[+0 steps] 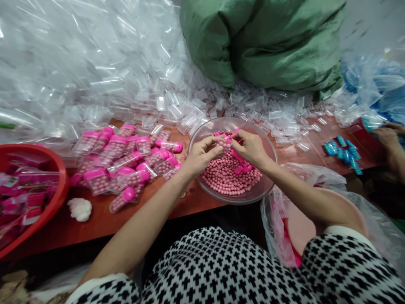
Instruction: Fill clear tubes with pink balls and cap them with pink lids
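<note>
Evidently the step in hand was a fingertip one over the bowl [234, 201]: the left hand [201, 155] was closed, thumb and fingers, on one side of a small pink-and-clear container [225, 144], and the right hand [252, 147] pinched its other side. That container was above the pink beads [229, 183], between the two hands, though it was too small and blurred to tell whether its cap sat fully on. Some bright pink pieces, probably caps [243, 168], lay on the beads just below the right hand. Judging by that grip, the next move called for one hand to steady the container while the other pressed or turned at its top, kept over the bowl so that any stray bead would drop back in

Around this, a heap of filled, pink-capped containers [118, 152] lay on the worktop [198, 207] to the left, with a crumpled white wad [80, 210] near a red basin [61, 185] of pink packets [27, 198]. Clear empty containers [186, 112] crowded behind the bowl, and a bulky green sack [278, 50] stood over them, likely hampering a reach straight ahead. Off to the right were small blue pieces [344, 150] and another person's hand [387, 137], well apart from the bowl
</note>
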The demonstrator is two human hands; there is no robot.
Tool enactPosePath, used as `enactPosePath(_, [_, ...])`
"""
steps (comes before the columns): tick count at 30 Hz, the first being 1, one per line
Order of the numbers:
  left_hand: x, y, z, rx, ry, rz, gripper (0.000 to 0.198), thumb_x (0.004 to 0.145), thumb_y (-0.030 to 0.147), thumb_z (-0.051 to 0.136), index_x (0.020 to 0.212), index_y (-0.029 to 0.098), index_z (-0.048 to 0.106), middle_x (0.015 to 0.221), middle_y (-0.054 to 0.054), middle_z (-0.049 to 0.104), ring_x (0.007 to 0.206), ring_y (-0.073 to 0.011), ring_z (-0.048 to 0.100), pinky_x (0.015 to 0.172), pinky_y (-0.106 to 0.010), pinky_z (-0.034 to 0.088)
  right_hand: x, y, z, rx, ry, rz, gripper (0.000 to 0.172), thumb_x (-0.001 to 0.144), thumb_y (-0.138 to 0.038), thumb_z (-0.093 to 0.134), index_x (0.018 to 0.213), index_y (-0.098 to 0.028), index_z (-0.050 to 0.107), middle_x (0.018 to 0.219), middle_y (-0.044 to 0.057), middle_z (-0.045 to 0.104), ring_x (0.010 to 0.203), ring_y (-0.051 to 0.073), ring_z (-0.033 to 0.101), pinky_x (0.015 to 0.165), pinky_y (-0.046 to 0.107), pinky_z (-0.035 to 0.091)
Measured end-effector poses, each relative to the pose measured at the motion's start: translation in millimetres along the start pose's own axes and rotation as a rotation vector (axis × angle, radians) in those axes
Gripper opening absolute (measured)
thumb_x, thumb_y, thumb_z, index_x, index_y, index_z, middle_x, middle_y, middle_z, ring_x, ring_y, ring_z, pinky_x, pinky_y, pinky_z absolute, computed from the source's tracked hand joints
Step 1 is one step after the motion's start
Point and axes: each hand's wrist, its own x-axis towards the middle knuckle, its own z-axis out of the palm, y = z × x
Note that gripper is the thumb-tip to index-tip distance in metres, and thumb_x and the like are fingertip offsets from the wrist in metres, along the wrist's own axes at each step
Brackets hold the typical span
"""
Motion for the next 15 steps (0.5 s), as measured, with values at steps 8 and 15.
enactPosePath(8, [0,-4,-0.6,-0.008,0.136,0.058,0.053,0.064,0.051,0.092,0.098,0.015,0.075,0.099,-0.007,0.077,0.086,-0.0186,0.072,0.081,-0.034,0.063,-11,-13,20,0.970,-0.044,0.048,0.031,0.085,-0.052,0.072,0.087,-0.020,0.071,0.082,0.001,0.071,0.067,0.014,0.064,0.066,0.030,0.055])
enactPosePath(15, [0,-4,-0.7,0.028,0.097,0.071,0.050,0.069,0.051,0.089,0.099,0.014,0.075,0.095,-0.006,0.076,0.085,-0.0203,0.072,0.079,-0.036,0.064,-11,-4,22,1.334,-0.115,0.259,0.042,0.056,-0.044,0.096,0.076,-0.018,0.069,0.069,-0.003,0.067,0.056,0.009,0.057,0.053,0.023,0.048])
